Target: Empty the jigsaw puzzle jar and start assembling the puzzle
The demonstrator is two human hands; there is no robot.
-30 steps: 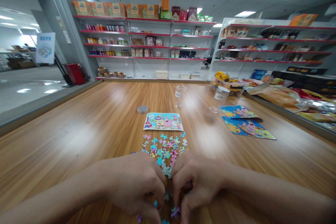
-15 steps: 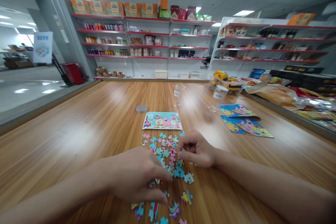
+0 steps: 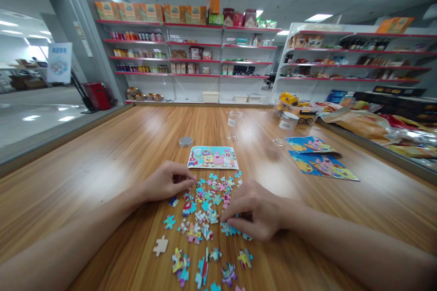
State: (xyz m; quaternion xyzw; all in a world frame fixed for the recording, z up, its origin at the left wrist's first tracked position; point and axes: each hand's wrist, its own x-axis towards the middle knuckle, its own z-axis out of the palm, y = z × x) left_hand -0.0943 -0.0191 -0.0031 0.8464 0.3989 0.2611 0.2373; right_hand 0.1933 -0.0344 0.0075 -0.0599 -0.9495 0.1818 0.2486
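Note:
Several loose jigsaw pieces [image 3: 205,209] lie scattered on the wooden table [image 3: 102,163] in front of me. My left hand [image 3: 167,184] rests at the pile's upper left edge, its fingers curled and the tips pinching at pieces there. My right hand [image 3: 254,213] sits on the pile's right side with its fingers bent down onto a few joined blue pieces [image 3: 230,229]. A small cartoon reference picture [image 3: 212,158] lies flat just beyond the pile. One piece [image 3: 160,245] lies face down at the near left.
A metal lid [image 3: 185,142] and two clear jars [image 3: 234,125] [image 3: 285,128] stand beyond the picture. Two cartoon sheets [image 3: 319,157] lie at the right, with a yellow toy truck [image 3: 295,104] and snack bags [image 3: 372,125] behind. Stocked shelves [image 3: 191,54] line the back.
My left hand moved from the near pieces up to the pile's upper left edge. My right hand slid nearer onto the right side. More pieces now lie spread near me.

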